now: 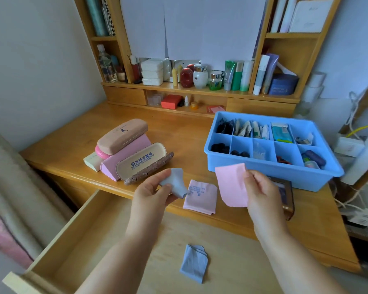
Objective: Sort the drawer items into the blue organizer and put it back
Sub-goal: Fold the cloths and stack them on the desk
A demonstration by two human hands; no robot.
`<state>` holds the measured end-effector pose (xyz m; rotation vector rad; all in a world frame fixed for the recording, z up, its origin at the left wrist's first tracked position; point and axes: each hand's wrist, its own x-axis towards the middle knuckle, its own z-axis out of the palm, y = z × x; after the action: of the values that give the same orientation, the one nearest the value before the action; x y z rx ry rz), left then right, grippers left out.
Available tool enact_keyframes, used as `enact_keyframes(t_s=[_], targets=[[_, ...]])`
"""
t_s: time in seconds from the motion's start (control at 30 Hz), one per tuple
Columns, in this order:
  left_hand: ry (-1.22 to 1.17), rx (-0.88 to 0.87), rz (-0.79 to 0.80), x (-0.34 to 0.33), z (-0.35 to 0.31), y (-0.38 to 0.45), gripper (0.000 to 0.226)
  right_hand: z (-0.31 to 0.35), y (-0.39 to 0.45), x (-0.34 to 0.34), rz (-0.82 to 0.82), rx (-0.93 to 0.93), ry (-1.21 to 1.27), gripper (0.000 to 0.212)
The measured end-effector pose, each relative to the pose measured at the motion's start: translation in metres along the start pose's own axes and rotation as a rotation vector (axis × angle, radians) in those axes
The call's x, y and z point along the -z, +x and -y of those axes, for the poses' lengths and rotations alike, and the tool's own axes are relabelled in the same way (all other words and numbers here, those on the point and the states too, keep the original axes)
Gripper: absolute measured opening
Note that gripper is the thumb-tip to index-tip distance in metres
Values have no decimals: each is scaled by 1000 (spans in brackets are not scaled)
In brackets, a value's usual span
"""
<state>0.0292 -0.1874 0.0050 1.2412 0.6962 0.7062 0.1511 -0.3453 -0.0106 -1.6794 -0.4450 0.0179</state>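
My left hand (152,193) pinches a blue cloth (174,181); my right hand (260,192) pinches a pink cloth (232,184), above the desk (77,145) beside the organizer (272,168).

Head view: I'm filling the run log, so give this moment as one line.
left hand: grips blue cloth | right hand: pinches pink cloth | organizer: on desk | drawer: open

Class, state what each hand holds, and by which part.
Left hand grips a bunched blue-grey cloth round its middle; right hand pinches a pink cloth by its right edge.
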Motion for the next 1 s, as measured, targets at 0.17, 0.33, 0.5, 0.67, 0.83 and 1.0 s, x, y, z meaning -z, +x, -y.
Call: enact_keyframes(t_s=[0.17, 0.33, 0.5, 0.67, 0.83, 1.0], targets=[[-103, 44, 15, -41, 17, 8, 33, -11, -9, 23, -48, 33, -21, 23], [319, 193, -34, -41, 54, 5, 31, -16, -11, 31, -15, -9, -20, 24], [160, 235, -15, -38, 47, 5, 27, -13, -10, 28, 8, -6, -36, 24], [-85, 193, 53, -46, 36, 5, 27, -14, -8, 26, -12, -67, 55, 28], [128, 363, 121, -35, 38, -2, 31, -18, -7, 25, 30, -165, 109, 27], [544, 102, 147, -14, 14, -17, 25, -5, -11, 26, 93, -164, 73, 28]])
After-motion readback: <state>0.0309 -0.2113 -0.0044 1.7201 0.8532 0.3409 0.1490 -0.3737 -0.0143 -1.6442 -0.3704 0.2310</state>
